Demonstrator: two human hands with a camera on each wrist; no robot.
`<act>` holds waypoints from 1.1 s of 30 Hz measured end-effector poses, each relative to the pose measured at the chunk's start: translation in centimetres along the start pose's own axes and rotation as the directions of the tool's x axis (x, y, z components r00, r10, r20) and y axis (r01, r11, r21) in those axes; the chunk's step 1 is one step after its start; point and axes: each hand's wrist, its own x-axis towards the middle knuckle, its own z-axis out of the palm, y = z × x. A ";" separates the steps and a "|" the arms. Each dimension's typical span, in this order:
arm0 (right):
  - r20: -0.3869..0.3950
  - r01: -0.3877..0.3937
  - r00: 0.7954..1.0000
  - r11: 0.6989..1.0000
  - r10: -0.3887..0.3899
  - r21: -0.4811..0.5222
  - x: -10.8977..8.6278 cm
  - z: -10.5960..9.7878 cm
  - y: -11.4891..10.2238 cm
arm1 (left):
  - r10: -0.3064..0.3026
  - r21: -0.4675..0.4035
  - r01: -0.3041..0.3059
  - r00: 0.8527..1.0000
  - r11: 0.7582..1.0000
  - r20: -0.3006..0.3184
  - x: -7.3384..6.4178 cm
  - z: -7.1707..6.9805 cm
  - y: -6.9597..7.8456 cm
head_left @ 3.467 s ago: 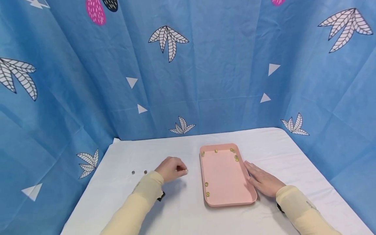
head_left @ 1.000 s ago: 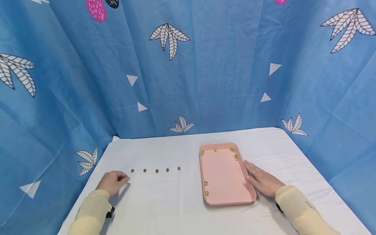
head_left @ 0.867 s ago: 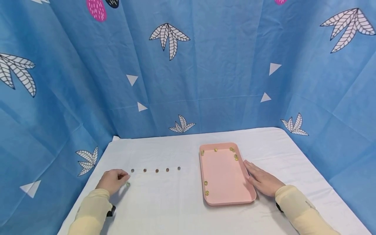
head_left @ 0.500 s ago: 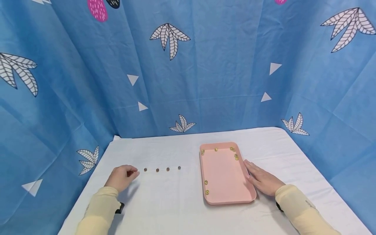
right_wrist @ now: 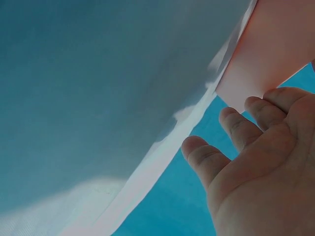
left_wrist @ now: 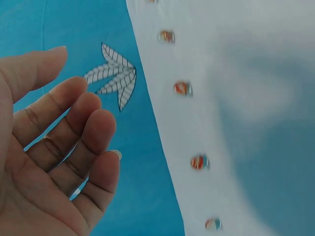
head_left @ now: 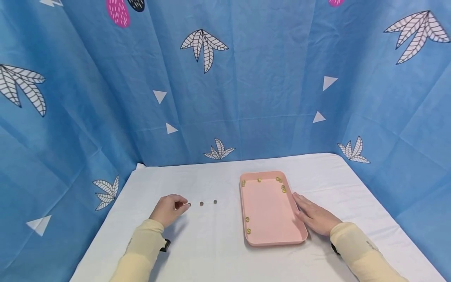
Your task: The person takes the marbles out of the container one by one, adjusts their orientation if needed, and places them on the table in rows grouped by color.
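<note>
My left hand [head_left: 170, 209] hovers over the left part of a row of small marbles. Its thumb and index fingertips are close to an orange-brown marble [head_left: 189, 204]; whether they touch it I cannot tell. From the left wrist, the half-bent fingers [left_wrist: 100, 130] and the thumb stand apart with nothing between them. Several orange and clear marbles [left_wrist: 199, 162] lie in a line beside the hand there. My right hand [head_left: 315, 214] rests with straight fingers along the right side of a pink tray [head_left: 276, 243]. The tray also shows beside the right hand [right_wrist: 266, 157] in the right wrist view.
Inside the tray, several yellow-green marbles lie along its walls, one of them a yellow marble [head_left: 248, 231] near the front left corner. A white cloth [head_left: 208, 254] covers the table. Blue patterned curtains [head_left: 267, 98] surround the table's back and sides.
My left hand went from near the tray to the row's left end, then moved right along the row. More marbles showed in the row; a green one is now out of sight. The right hand stays still.
</note>
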 end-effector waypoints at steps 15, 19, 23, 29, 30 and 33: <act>-0.005 0.007 1.000 1.000 -0.007 0.000 0.0 0.1 -0.1 | 0.092 -0.067 -0.088 0.994 0.994 0.060 1.2 3.8 3.4; -0.003 0.005 1.000 1.000 -0.005 -0.004 0.0 0.0 -0.2 | 0.131 -0.086 -0.124 0.988 0.989 0.085 1.7 4.6 4.5; -0.001 -0.001 1.000 1.000 0.001 -0.005 0.0 0.0 -0.2 | 0.158 -0.084 -0.149 0.981 0.985 0.108 2.2 5.3 5.8; 0.000 -0.008 1.000 1.000 0.008 -0.004 0.0 0.0 -0.2 | 0.174 -0.073 -0.165 0.976 0.984 0.131 3.2 6.2 8.4; 0.001 -0.008 1.000 1.000 0.008 -0.004 0.0 0.0 -0.3 | 0.178 -0.073 -0.169 0.975 0.983 0.136 3.4 6.3 8.9; 0.004 -0.010 1.000 1.000 0.010 -0.001 -0.1 -0.1 -0.3 | 0.193 -0.073 -0.184 0.969 0.980 0.156 3.9 6.6 10.4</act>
